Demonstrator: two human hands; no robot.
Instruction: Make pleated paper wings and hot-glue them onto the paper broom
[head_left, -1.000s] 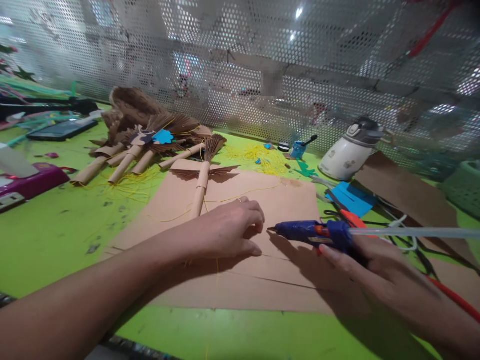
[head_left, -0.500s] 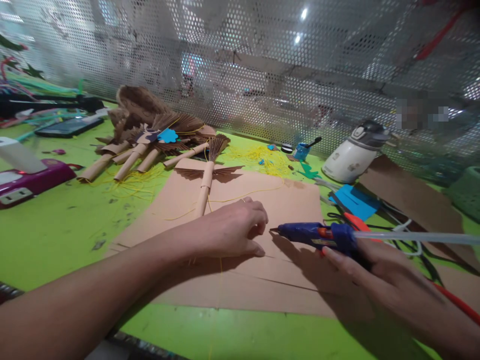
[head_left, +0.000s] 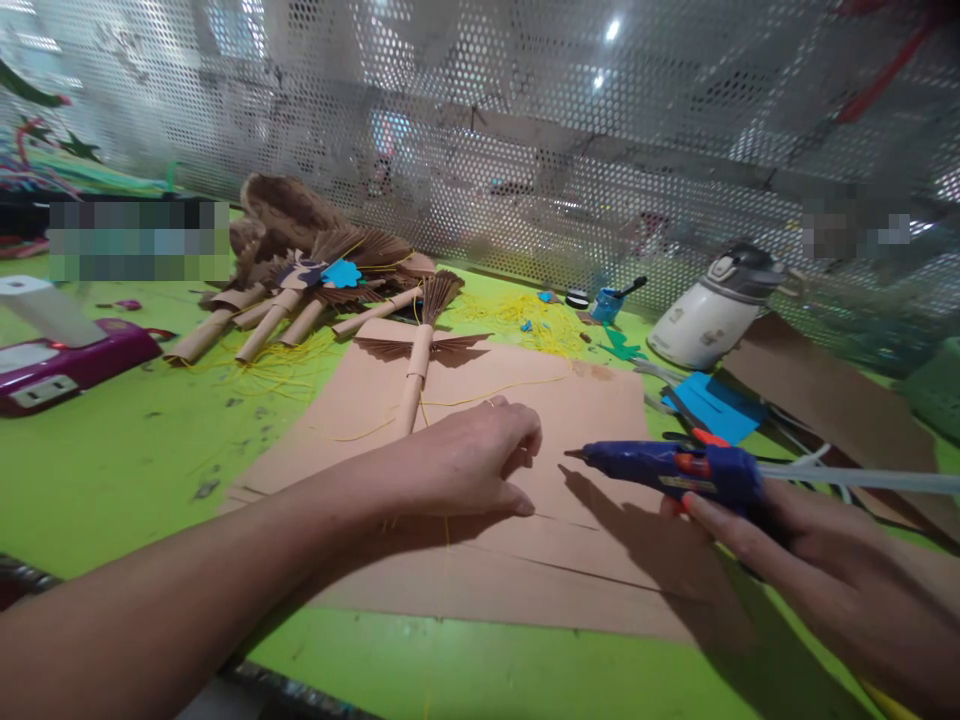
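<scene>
My left hand (head_left: 480,455) rests on the brown paper sheets (head_left: 517,580), its fingers curled; whether anything sits beneath them is hidden. Beside it, partly under my forearm, lies a rolled paper figure (head_left: 420,365) with pleated wings and a fanned top, a thin yellow string running across it. My right hand (head_left: 780,550) is wrapped round a blue glue gun (head_left: 660,468), whose tip points left toward my left hand without touching it. A clear glue stick (head_left: 855,478) sticks out of the gun's rear.
Several similar paper figures (head_left: 281,310) are heaped at the back left. A purple power strip (head_left: 90,370) stands far left. Toward the back right are yellow string (head_left: 540,320), a blue paint jar (head_left: 606,304), a white bottle (head_left: 697,315) and blue paper (head_left: 716,405).
My right hand has drawn the glue gun to the right, away from my left hand. My left hand has barely moved.
</scene>
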